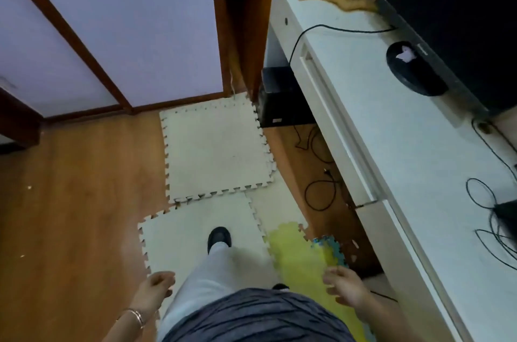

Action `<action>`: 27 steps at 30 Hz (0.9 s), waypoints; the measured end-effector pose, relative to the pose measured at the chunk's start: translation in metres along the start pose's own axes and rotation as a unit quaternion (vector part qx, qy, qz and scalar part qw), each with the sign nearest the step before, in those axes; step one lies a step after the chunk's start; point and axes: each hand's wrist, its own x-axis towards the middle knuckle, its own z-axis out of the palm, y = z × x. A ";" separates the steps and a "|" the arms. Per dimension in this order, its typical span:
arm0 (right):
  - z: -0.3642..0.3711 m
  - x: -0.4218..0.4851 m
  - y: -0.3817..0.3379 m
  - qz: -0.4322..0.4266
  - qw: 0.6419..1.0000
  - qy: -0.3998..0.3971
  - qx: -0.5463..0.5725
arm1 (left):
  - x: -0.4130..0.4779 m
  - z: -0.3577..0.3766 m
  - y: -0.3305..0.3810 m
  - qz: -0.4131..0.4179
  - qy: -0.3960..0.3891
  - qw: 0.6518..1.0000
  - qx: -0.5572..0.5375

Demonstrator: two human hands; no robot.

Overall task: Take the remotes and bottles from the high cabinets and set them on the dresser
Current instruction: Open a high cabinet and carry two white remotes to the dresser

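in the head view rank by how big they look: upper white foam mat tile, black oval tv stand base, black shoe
1. White foam mat tile
2. Black oval TV stand base
3. Black shoe

Dresser (pixel 377 123) right of floor mats (pixel 215 146)

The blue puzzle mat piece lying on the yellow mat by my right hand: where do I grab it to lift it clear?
Probably the near toothed edge of the blue piece, coming from above with the right hand. It lies flat on the yellow mat, so pinch a jutting tooth and peel upward.
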 end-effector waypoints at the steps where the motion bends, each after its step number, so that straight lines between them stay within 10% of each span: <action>1: 0.008 0.004 -0.018 -0.004 1.000 -0.001 0.000 | 0.009 -0.012 0.011 -0.002 0.001 1.000 -0.008; 14: 0.083 0.015 -0.249 -0.190 0.982 0.008 0.002 | 0.093 -0.116 0.137 0.051 0.034 0.995 -0.075; 27: 0.048 0.097 -0.371 -0.032 0.999 -0.002 0.044 | 0.191 -0.119 0.286 -0.067 0.017 0.995 -0.075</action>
